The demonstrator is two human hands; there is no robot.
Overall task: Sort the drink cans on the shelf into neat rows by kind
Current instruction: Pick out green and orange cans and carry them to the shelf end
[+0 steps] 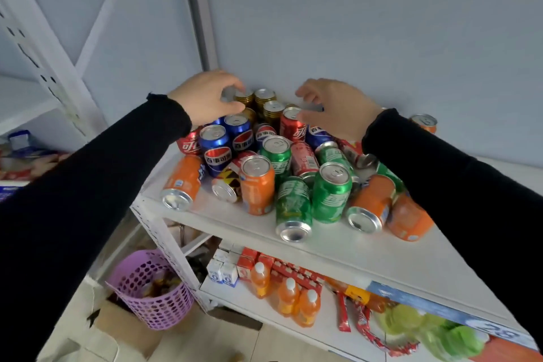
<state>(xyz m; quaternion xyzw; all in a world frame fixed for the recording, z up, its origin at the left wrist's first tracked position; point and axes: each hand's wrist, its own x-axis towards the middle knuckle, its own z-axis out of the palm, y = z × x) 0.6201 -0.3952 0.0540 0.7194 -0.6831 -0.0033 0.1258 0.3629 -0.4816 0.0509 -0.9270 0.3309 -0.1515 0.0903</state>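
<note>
Black sleeves (97, 185) reach over the white shelf (338, 247), where a jumble of drink cans (282, 167) lies, some upright, some tipped near the front edge. At the back edge the left hand (205, 97) pinches a gold can's (244, 96) top; the right hand (338, 109) hovers open-fingered above a red can (291, 123).

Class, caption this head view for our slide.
Two hands reach over jumbled orange, green, blue, red and gold drink cans.
</note>
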